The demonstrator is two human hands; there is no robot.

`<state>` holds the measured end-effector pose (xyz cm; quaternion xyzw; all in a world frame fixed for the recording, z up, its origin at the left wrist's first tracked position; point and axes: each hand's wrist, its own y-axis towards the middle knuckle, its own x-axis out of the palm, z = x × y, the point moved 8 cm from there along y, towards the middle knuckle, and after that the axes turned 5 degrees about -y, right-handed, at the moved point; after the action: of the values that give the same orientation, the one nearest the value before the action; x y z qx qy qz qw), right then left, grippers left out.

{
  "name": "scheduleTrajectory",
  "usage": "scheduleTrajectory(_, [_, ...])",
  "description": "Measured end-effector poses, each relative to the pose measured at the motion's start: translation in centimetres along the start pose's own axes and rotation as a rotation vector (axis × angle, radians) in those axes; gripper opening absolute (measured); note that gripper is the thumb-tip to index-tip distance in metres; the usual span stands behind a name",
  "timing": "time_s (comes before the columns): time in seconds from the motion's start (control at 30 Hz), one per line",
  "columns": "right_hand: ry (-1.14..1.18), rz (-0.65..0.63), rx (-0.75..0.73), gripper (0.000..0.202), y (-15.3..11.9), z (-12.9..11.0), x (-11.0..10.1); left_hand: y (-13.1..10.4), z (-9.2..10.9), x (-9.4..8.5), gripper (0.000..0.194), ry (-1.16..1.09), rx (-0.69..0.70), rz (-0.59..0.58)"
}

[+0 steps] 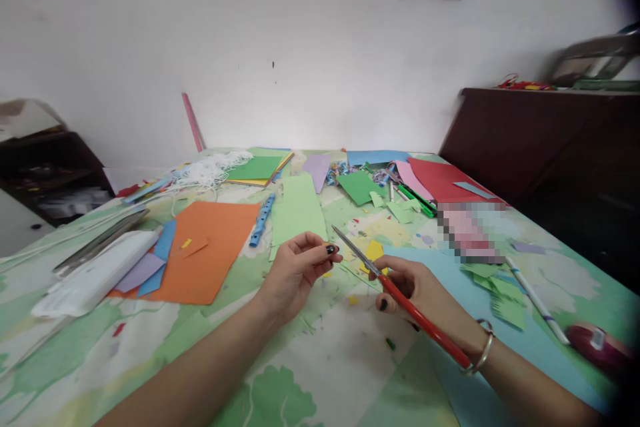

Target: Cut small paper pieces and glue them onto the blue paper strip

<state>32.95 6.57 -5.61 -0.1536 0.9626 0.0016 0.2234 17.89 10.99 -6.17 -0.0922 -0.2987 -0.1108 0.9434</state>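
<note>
a bench (350,380) spread with a green-and-white cloth is covered in coloured paper. a light-blue sheet (540,333) is laid well to the right of the orange sheet (215,253), partly hidden by the right forearm. light-green paper (297,207) is set just right of the orange sheet, perhaps so that it can be reached easily. red-handled scissors (357,250) are held to the right of the orange sheet, with the blades angled up and away. they are gripped near the pivot by the right hand (400,287), the handles trailed along the wrist; the loops seem not to be in use, probably so that the fingers are left partly free. the left hand (305,267) is raised between the orange sheet and the scissors, its thumb and fingertips pressed together as if for fine handling; whether anything tiny is pinched there cannot be told. a blue flute-like piece (263,220) is laid beside the orange sheet's right edge. a tiny yellow scrap (186,243) is left upon the orange sheet.
</note>
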Motion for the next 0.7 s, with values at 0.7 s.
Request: scheduleTrajectory(0.7, [-0.144, 0.06, -0.029, 0.022, -0.2, 0.1, -0.2, 0.3, 0.5, -1.3, 0.017, 0.11, 0.063, 0.148])
